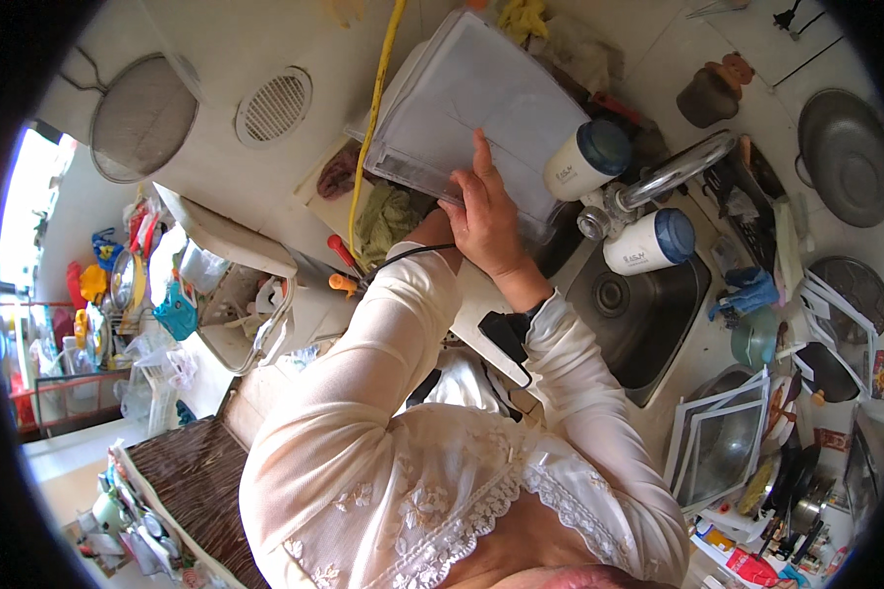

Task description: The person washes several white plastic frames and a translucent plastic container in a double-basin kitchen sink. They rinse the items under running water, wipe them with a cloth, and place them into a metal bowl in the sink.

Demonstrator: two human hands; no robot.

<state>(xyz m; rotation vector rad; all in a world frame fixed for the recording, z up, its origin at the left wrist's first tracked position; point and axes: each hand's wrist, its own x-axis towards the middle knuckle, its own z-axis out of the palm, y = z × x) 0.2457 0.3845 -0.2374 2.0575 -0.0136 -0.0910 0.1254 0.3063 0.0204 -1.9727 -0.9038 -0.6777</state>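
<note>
A large translucent plastic drawer or bin (479, 110) is tilted over the counter beside the sink. My right hand (486, 217) is at its near lower edge, with the thumb and curled fingers at the rim and one finger stretched along the surface. My left forearm reaches up to the same edge, and the left hand is hidden behind the bin and my right hand. Just right of the bin, a chrome faucet (670, 173) carries two white cylindrical filters with blue caps (588, 160). Below them lies the steel sink basin (633, 324).
A yellow hose (374, 118) hangs left of the bin, near a green cloth (387, 221). Further left stands an open lidded bin (247, 316). Right of the sink are a blue cloth (748, 291), white frames (722, 434) and pans. A round strainer (145, 118) hangs at upper left.
</note>
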